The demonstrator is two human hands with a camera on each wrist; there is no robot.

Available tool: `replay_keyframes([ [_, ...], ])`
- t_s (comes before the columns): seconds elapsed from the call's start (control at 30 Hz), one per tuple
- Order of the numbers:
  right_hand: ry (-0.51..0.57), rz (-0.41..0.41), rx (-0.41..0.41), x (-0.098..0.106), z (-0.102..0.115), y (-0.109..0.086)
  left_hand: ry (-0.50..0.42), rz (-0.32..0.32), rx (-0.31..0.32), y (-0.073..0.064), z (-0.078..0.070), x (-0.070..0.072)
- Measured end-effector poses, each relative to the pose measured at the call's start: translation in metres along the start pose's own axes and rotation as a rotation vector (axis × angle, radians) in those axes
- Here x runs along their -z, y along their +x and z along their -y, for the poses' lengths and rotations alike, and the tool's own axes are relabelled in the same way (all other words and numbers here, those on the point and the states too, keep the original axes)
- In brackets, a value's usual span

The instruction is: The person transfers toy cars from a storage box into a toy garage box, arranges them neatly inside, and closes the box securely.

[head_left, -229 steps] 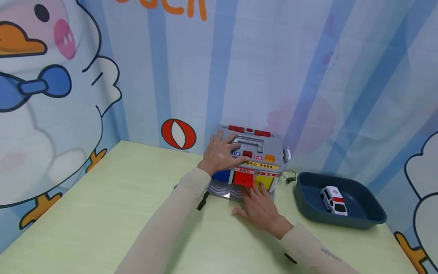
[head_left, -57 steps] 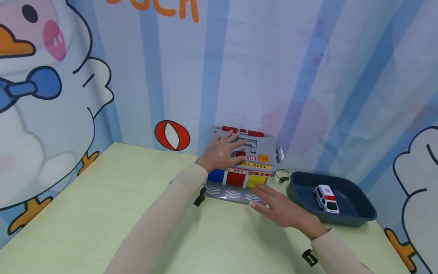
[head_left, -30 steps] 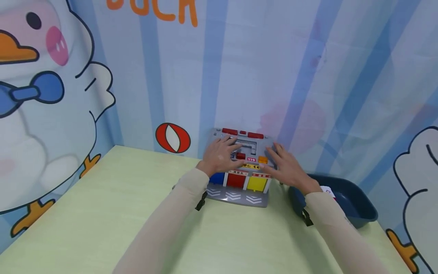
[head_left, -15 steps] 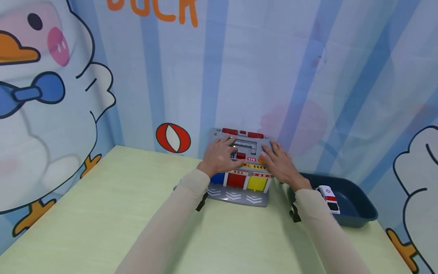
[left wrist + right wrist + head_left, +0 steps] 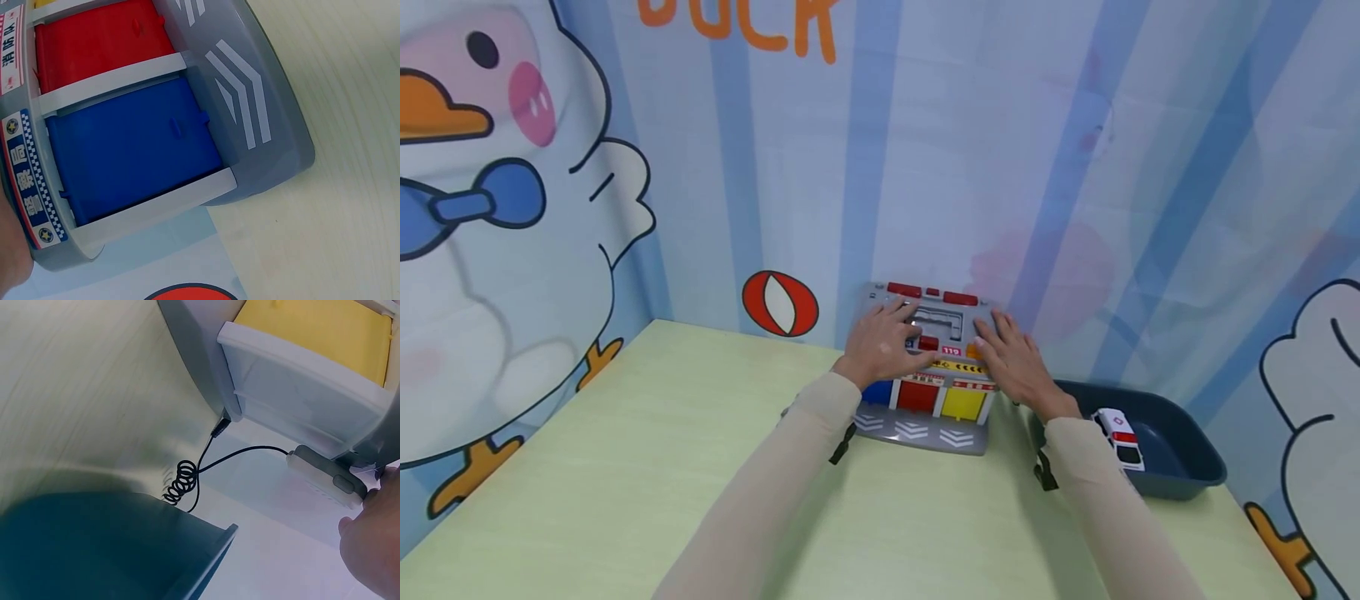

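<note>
A grey toy garage (image 5: 940, 325) stands against the back curtain. Its front has a blue door (image 5: 134, 150), a red door (image 5: 917, 397) and a yellow door (image 5: 964, 403), all down. My left hand (image 5: 880, 343) rests on the left part of the roof with fingers spread. On the right part of the roof lies my right hand (image 5: 1013, 367), its fingers extended near the orange button. In the right wrist view, a small grey-and-white handset (image 5: 328, 478) hangs at the garage's side, close to that hand.
At the right stands a dark blue tray (image 5: 1195, 467) with a white toy ambulance (image 5: 1118, 435) in it, partly behind my right sleeve. A coiled black cord (image 5: 181, 481) lies between garage and tray. The striped curtain (image 5: 790, 167) closes off the back.
The red door, raised earlier, is now down. My right hand has moved from the garage front, away from the doors, up onto the roof's right side. My left hand has stayed on the roof.
</note>
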State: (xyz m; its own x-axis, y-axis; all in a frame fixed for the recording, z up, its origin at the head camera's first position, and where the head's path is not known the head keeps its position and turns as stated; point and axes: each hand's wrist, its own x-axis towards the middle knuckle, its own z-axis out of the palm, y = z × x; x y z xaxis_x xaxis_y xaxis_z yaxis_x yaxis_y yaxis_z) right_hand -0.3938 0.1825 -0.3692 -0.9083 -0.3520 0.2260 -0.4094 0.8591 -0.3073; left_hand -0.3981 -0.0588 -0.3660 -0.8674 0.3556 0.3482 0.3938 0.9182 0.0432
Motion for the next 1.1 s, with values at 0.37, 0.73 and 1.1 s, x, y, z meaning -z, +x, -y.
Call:
replay_keyframes([
  [0.37,-0.002,-0.008,0.010,-0.0014,-0.0009,-0.0012,-0.005,-0.021,-0.023,-0.0009,0.0010,-0.0022],
  [0.73,0.001,-0.003,0.007,-0.0021,-0.0003,0.0019,-0.013,-0.028,-0.011,-0.0014,0.0028,-0.0013],
  [1.1,0.021,-0.012,0.026,-0.0028,-0.0021,-0.0001,0.001,-0.032,-0.022,-0.0010,0.0027,-0.0003],
])
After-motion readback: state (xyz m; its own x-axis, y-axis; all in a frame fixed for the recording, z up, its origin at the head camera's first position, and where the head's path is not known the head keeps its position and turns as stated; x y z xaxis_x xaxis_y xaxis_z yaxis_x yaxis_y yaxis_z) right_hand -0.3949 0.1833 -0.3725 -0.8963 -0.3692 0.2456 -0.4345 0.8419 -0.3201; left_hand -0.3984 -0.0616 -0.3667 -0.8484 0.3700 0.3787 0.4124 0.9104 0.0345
